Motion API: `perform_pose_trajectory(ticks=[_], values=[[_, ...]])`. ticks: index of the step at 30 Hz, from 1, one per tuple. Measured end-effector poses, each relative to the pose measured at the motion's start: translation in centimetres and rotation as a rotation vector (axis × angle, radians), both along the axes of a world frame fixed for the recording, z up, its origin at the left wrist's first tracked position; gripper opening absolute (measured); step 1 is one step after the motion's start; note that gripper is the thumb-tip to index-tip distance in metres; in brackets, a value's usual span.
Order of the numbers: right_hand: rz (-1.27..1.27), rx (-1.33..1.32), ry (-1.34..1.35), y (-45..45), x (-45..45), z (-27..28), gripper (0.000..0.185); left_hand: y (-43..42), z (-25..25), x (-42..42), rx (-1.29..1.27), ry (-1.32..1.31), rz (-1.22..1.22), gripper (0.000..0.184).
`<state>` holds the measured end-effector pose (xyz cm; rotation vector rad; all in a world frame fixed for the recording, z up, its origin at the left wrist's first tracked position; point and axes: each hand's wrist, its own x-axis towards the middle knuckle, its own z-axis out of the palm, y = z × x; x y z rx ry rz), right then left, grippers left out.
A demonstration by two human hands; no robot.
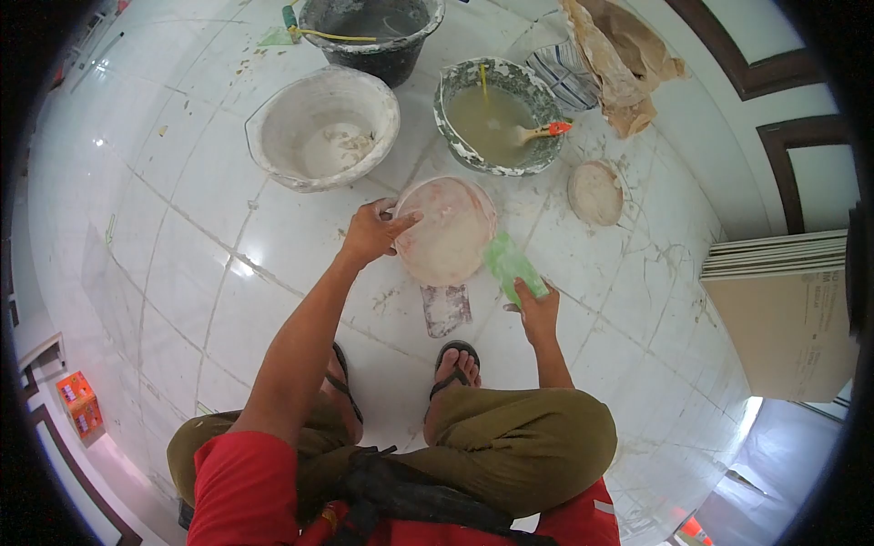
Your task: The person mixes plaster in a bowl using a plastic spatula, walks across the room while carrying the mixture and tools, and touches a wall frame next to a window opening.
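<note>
In front of my feet is a round tub point(446, 238) with a pale, pinkish-white surface. My left hand point(375, 232) grips its left rim, one finger reaching over the top. A flat, pale green plastic scraper point(510, 265) is held in my right hand point(534, 308), thumb on its face. The scraper's upper end is close to the tub's right edge; I cannot tell if they touch. Just below the tub, a smeared flat rectangular piece point(446, 311) lies on the tiles, partly covered by it.
Beyond the tub stand a whitish basin point(273, 136), a bucket of murky water point(446, 118) with a brush point(539, 134), and a black bucket point(419, 47). A small round container point(596, 194), torn paper bag point(628, 55) and stacked boards point(783, 318) are to the right.
</note>
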<state>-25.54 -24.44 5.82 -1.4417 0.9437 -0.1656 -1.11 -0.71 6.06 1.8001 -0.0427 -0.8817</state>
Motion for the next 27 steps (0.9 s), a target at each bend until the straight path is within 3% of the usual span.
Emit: perform_pose_trajectory(ticks=[6, 8, 11, 17, 19, 20, 22, 23, 25, 27], values=[[0.027, 0.04, 0.047, 1.3, -0.6, -1.0, 0.03, 0.2, -0.6, -0.1, 0.009, -0.013, 0.025, 0.07], [0.035, 0.073, 0.055, 1.6, -1.2, -1.4, 0.029, 0.2, -0.5, -0.3, 0.026, -0.021, -0.019, 0.064], [-0.012, 0.248, 0.018, 2.4, -1.0, -0.9, 0.03, 0.4, -0.1, -0.3, 0.029, -0.03, -0.021, 0.064], [-0.104, 0.307, -0.139, 3.0, 0.7, 3.8, 0.03, 1.0, -0.6, -0.2, 0.002, 0.019, -0.021, 0.065], [-0.041, 0.015, -0.273, 3.3, 1.1, 5.0, 0.029, 1.0, -0.2, -0.3, -0.005, 0.012, -0.019, 0.065], [-0.04, 0.017, -0.273, 3.3, 0.9, 4.5, 0.029, 1.0, 0.0, -0.3, -0.015, 0.003, -0.018, 0.065], [0.16, -0.348, -0.175, 3.4, 0.4, 2.8, 0.029, 1.0, -0.1, -0.2, -0.021, 0.006, -0.018, 0.064], [0.16, -0.348, -0.175, 3.4, 0.4, 1.9, 0.029, 1.0, -0.2, -0.2, -0.029, 0.012, -0.02, 0.064], [0.424, -0.504, -0.089, 3.7, 0.5, 0.8, 0.028, 1.1, -0.7, -0.7, -0.014, 0.036, -0.001, 0.064], [0.411, -0.521, -0.096, 3.4, 0.6, 0.4, 0.029, 1.0, -0.7, 0.0, -0.004, 0.047, 0.037, 0.065]])
